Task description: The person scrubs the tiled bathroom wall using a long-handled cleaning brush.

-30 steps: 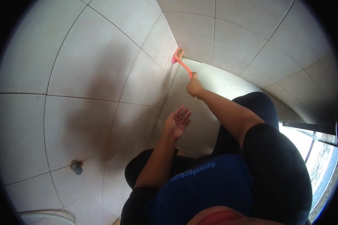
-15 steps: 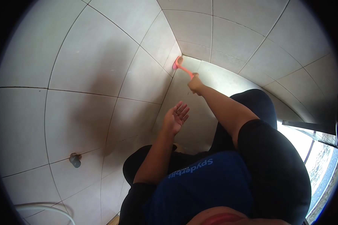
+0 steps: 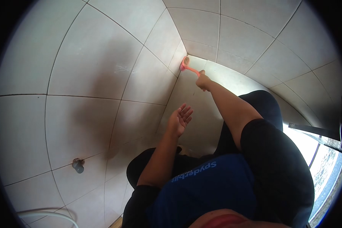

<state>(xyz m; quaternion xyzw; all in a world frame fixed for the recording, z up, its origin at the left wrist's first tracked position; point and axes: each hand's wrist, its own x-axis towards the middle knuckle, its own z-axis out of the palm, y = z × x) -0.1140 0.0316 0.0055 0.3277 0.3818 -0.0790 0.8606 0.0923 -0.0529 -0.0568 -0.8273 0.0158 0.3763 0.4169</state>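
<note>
My right hand (image 3: 203, 82) is closed around the handle of an orange-pink scrub brush (image 3: 192, 70), arm stretched forward. The brush head lies in the far corner, low down where the left wall (image 3: 83, 57) meets the floor (image 3: 190, 93). Its bristles are mostly hidden. Nearer to me, my left hand (image 3: 181, 118) hangs in the air with its palm up and fingers stretched out. Nothing is in it.
A grey pipe fitting (image 3: 78, 165) sticks out of the left wall. Below it a white hose (image 3: 49, 214) curves along the lower left edge. Another tiled wall (image 3: 250, 38) rises beyond the corner. My bent knee (image 3: 262, 106) is at the right, with a bright opening (image 3: 323, 167) past it.
The view has shifted slightly. My right hand and the brush have moved a little to the right, and the brush head is still in the corner. My left hand keeps its pose.
</note>
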